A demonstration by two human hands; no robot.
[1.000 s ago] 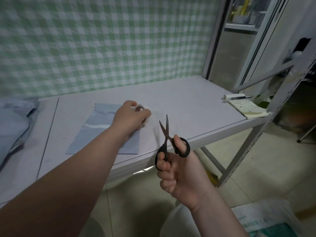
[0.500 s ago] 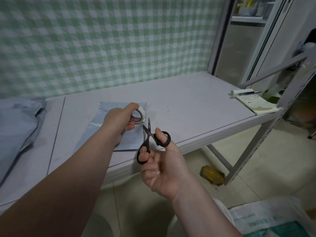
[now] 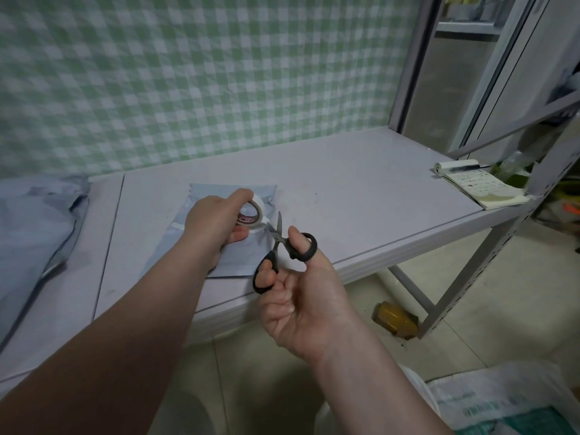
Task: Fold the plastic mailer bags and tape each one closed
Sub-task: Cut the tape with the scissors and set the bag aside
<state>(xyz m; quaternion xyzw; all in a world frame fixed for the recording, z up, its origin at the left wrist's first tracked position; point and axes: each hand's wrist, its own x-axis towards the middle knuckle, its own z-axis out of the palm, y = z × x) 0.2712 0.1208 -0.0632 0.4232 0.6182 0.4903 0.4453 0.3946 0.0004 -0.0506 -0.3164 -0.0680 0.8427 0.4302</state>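
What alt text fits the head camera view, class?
A left hand holds a tape roll over a grey-blue mailer bag on a white table; the right hand holds black scissors, blades beside the roll.

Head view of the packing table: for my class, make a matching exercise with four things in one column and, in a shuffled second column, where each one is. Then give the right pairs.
Things:
1. tape roll
2. scissors
3. grey mailer bag
4. notepad

Places:
A. held in the right hand
B. at the far right corner of the table
C. lying flat on the table
D. held in the left hand

Pairs: 1-D, 2-A, 3-C, 4-B
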